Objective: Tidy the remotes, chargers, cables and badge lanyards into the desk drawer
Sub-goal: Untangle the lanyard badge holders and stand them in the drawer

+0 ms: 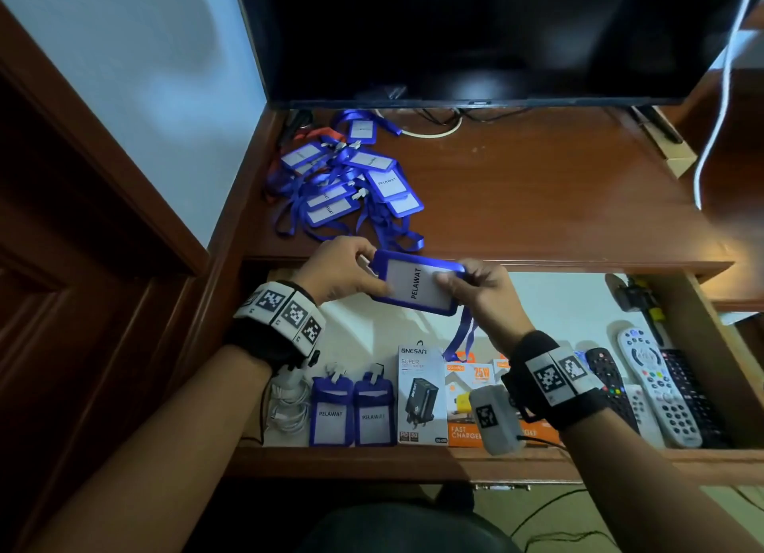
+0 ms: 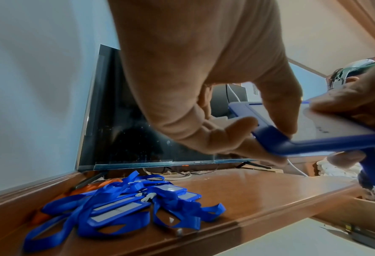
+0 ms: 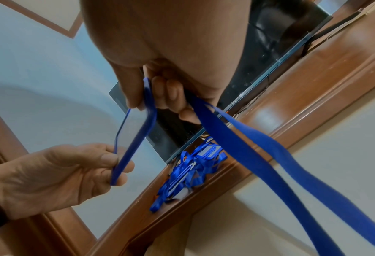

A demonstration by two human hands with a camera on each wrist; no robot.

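Observation:
Both hands hold one blue badge holder (image 1: 417, 283) marked PELAWAT above the open drawer (image 1: 413, 455). My left hand (image 1: 343, 269) pinches its left end, my right hand (image 1: 481, 290) its right end. Its blue lanyard strap (image 3: 243, 138) hangs from under the right hand toward the drawer. A tangled pile of blue badge lanyards (image 1: 347, 176) lies on the desk's back left. In the drawer lie two badge holders (image 1: 351, 412), white cables (image 1: 289, 408), charger boxes (image 1: 421, 395) and several remotes (image 1: 661, 387).
A dark TV (image 1: 475, 35) stands at the back of the wooden desk (image 1: 558, 188), with cables beneath it. A white cord (image 1: 719, 97) hangs at the right. A wooden door frame (image 1: 82, 180) is on the left. Dark tools (image 1: 636, 300) lie in the drawer's back right corner.

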